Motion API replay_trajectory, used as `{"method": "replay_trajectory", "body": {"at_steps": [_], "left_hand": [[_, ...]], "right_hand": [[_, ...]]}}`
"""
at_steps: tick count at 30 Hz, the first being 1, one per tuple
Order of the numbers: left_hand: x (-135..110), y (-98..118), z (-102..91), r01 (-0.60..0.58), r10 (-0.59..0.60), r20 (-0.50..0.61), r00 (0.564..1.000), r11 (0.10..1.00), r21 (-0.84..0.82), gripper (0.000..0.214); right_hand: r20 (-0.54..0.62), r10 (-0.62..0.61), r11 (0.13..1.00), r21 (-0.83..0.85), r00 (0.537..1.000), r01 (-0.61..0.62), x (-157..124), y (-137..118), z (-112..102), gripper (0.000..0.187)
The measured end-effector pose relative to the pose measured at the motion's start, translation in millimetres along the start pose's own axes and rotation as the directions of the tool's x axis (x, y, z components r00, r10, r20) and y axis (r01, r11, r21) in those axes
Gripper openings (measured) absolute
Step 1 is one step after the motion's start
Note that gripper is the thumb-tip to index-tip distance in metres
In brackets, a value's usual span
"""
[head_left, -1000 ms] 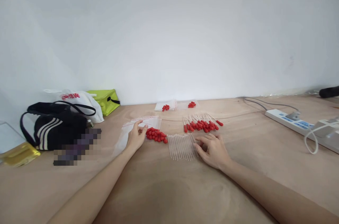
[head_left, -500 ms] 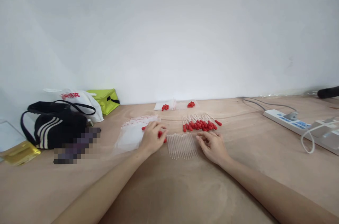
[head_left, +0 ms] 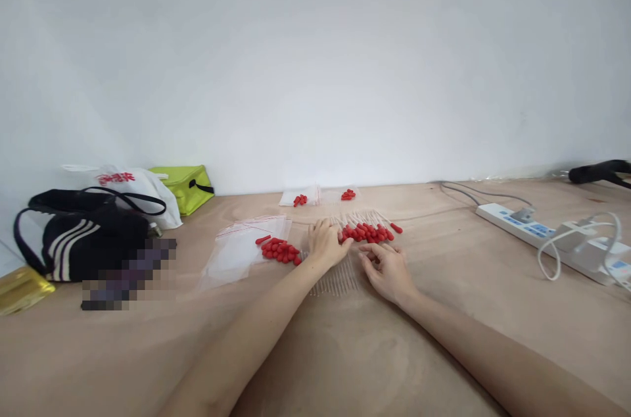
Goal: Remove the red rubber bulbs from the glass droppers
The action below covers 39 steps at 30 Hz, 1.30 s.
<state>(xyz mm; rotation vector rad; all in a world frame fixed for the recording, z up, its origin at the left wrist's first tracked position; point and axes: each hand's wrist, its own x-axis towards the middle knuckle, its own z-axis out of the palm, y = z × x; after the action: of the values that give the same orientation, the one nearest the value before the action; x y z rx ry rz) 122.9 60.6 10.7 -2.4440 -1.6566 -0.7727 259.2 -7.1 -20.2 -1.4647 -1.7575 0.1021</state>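
My left hand [head_left: 325,241] rests over the row of clear thin tubes [head_left: 340,279], fingers curled with their tips at the left end of the red-capped tubes [head_left: 369,231]. What its fingers pinch is hidden. My right hand [head_left: 385,267] lies on the clear tubes just right of it, fingers bent and close together. A heap of loose red caps [head_left: 279,250] sits to the left of my left hand, beside clear zip bags [head_left: 241,247].
Two small bags with red caps [head_left: 320,195] lie near the wall. A black striped bag [head_left: 81,236], a white bag [head_left: 133,183] and a green pouch [head_left: 185,185] stand at the left. A white power strip [head_left: 547,236] with cables runs along the right.
My left hand has moved right from the zip bags, across the red caps, to the tubes. My right hand shifted slightly left. The view turned a little to the right.
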Motion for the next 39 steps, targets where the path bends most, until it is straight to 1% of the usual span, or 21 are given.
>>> {"method": "replay_trajectory", "body": {"at_steps": [3, 7, 9, 11, 13, 15, 18, 19, 21, 24, 27, 29, 30, 33, 35, 39], "left_hand": [[-7.0, -6.3, -7.6, 0.03, -0.031, -0.051, 0.998, 0.999, -0.018, 0.02], [-31.9, -28.1, -29.5, 0.058, -0.071, -0.218, 0.973, 0.996, -0.067, 0.019], [-48.4, -42.9, -40.4, 0.034, -0.056, -0.276, 0.959, 0.996, -0.084, 0.018], [-63.9, -56.9, -48.0, -0.005, -0.034, -0.295, 0.955, 0.991, -0.133, 0.017], [-75.6, -67.2, -51.4, -0.055, -0.01, -0.279, 0.96, 0.973, -0.223, 0.013], [-82.5, -72.6, -51.5, -0.102, 0.027, -0.244, 0.969, 0.948, -0.301, 0.01], [-85.8, -71.7, -49.0, -0.145, 0.082, -0.207, 0.975, 0.938, -0.316, 0.009], [-85.8, -69.8, -48.0, -0.15, 0.089, -0.203, 0.975, 0.939, -0.31, 0.009], [-85.2, -65.3, -46.1, -0.152, 0.09, -0.206, 0.974, 0.938, -0.311, 0.01], [-84.3, -59.4, -44.3, -0.153, 0.092, -0.189, 0.978, 0.927, -0.342, 0.013], [-83.8, -55.8, -44.4, -0.158, 0.117, -0.137, 0.984, 0.927, -0.34, 0.016], [-83.2, -53.8, -44.9, -0.195, 0.173, -0.099, 0.98, 0.937, -0.29, 0.017], [-82.7, -52.7, -44.9, -0.232, 0.218, -0.084, 0.972, 0.938, -0.259, 0.019], [-80.6, -49.9, -43.4, -0.356, 0.35, -0.065, 0.934, 0.915, -0.19, 0.018], [-79.5, -49.0, -41.5, -0.389, 0.382, -0.072, 0.921, 0.905, -0.174, 0.018], [-80.5, -50.1, -39.5, -0.405, 0.399, -0.07, 0.914, 0.902, -0.148, 0.02]], "right_hand": [[-0.018, -0.021, 1.0, 0.007, 1.0, 0.021, 0.4, 2.5, 2.0, 0.019], [-0.035, -0.108, 0.991, 0.079, 0.994, 0.11, 2.1, 4.8, 3.7, 0.019], [-0.057, -0.155, 0.981, 0.108, 0.986, 0.161, 2.2, 4.0, 3.2, 0.024], [-0.082, -0.223, 0.969, 0.094, 0.971, 0.23, 1.3, 2.0, 1.7, 0.036], [-0.088, -0.327, 0.943, 0.034, 0.941, 0.331, -0.2, -0.9, -0.4, 0.047], [-0.053, -0.442, 0.897, -0.05, 0.895, 0.44, -1.6, -4.2, -2.4, 0.052], [0.032, -0.554, 0.821, -0.141, 0.832, 0.553, -3.1, -9.0, -3.6, 0.046], [0.044, -0.574, 0.805, -0.155, 0.818, 0.573, -3.3, -10.2, -3.1, 0.042], [0.026, -0.598, 0.788, -0.168, 0.801, 0.593, -3.3, -11.9, -0.8, 0.035], [-0.039, -0.619, 0.778, -0.171, 0.785, 0.605, -2.4, -12.5, 4.2, 0.024], [-0.055, -0.625, 0.774, -0.173, 0.779, 0.609, -1.6, -12.4, 7.4, 0.016], [-0.038, -0.619, 0.777, -0.179, 0.784, 0.604, -1.5, -12.5, 7.8, 0.016], [-0.029, -0.615, 0.779, -0.181, 0.788, 0.601, -1.7, -12.6, 7.6, 0.016], [0.001, -0.612, 0.778, -0.175, 0.791, 0.603, -2.5, -13.0, 6.3, 0.016], [0.024, -0.615, 0.775, -0.162, 0.788, 0.61, -3.2, -13.4, 4.8, 0.016], [0.058, -0.623, 0.77, -0.133, 0.78, 0.624, -5.4, -15.3, 0.0, 0.017]]}}
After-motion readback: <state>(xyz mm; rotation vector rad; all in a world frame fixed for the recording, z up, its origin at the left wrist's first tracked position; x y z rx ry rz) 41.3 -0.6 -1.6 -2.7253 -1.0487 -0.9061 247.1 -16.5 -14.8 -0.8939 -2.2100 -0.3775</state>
